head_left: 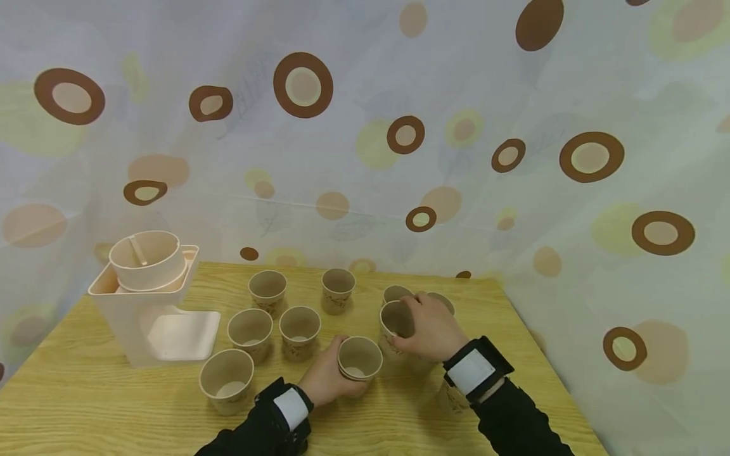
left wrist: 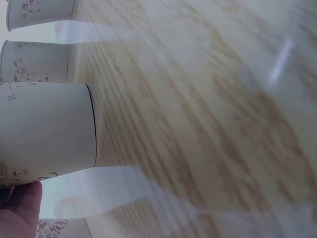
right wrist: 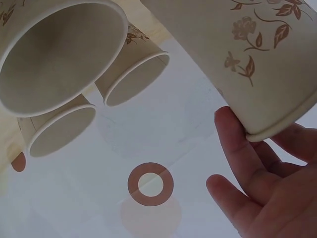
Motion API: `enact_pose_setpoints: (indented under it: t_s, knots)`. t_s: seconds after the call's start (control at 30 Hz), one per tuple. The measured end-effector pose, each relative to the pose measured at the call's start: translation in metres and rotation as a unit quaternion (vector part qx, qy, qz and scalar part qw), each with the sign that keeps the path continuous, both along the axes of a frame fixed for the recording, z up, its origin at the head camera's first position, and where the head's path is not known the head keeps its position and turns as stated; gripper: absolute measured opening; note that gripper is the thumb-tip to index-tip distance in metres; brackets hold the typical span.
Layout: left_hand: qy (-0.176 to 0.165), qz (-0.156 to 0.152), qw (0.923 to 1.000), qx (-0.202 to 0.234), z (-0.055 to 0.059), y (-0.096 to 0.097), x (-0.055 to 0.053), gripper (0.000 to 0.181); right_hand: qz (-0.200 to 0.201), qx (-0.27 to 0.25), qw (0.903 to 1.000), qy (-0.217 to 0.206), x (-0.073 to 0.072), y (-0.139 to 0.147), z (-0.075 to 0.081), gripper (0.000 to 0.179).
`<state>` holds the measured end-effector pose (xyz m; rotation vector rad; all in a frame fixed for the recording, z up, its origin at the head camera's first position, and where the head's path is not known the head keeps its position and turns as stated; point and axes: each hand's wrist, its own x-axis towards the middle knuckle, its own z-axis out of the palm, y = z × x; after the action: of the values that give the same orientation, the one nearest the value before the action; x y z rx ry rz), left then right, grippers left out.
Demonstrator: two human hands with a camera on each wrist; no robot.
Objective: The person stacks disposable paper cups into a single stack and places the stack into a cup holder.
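Observation:
My left hand (head_left: pixel 327 378) grips a paper cup (head_left: pixel 360 360) from its left side; a second rim shows just under the top one. In the left wrist view, a fingertip (left wrist: pixel 29 203) presses the wall of this pale cup (left wrist: pixel 47 131), printed with brown flowers. Just right of it, my right hand (head_left: pixel 433 326) holds another paper cup (head_left: pixel 392 326) at the rim, thumb and fingers on either side of its edge. The right wrist view has that flowered cup (right wrist: pixel 262 59) close up, with fingers (right wrist: pixel 242 153) at its rim.
Several more paper cups stand upright: one (head_left: pixel 227 380) at front left, one (head_left: pixel 338 291) at the back, one (head_left: pixel 441 303) behind my right hand, one (head_left: pixel 452 399) partly hidden under my right wrist. A white plastic holder (head_left: pixel 137 316) with a round container (head_left: pixel 147 261) stands left on the wooden table (head_left: pixel 114 405).

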<state>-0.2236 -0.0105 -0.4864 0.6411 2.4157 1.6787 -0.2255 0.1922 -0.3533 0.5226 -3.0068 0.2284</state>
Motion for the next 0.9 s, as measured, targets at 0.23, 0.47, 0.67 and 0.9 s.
enact_pose_setpoints:
  t_s: [0.23, 0.47, 0.67, 0.9]
  knots:
    - [0.009, 0.005, 0.9999, 0.003, 0.000, 0.000, -0.002, 0.075, 0.008, -0.004, 0.9995, 0.031, 0.002, 0.001, 0.003, 0.065]
    - [0.003, 0.018, 0.9998, 0.006, 0.003, 0.003, -0.004, 0.073, 0.011, -0.025, 0.9991, 0.031, 0.003, 0.000, 0.007, 0.067]
    - [0.010, 0.025, 0.9996, -0.006, 0.006, 0.008, -0.006, 0.074, 0.009, -0.029, 0.9986, 0.042, 0.004, -0.002, 0.011, 0.064]
    - [0.001, 0.017, 0.9998, -0.004, 0.003, 0.010, -0.006, 0.074, 0.028, -0.013, 0.9983, 0.049, 0.006, -0.007, 0.009, 0.066]
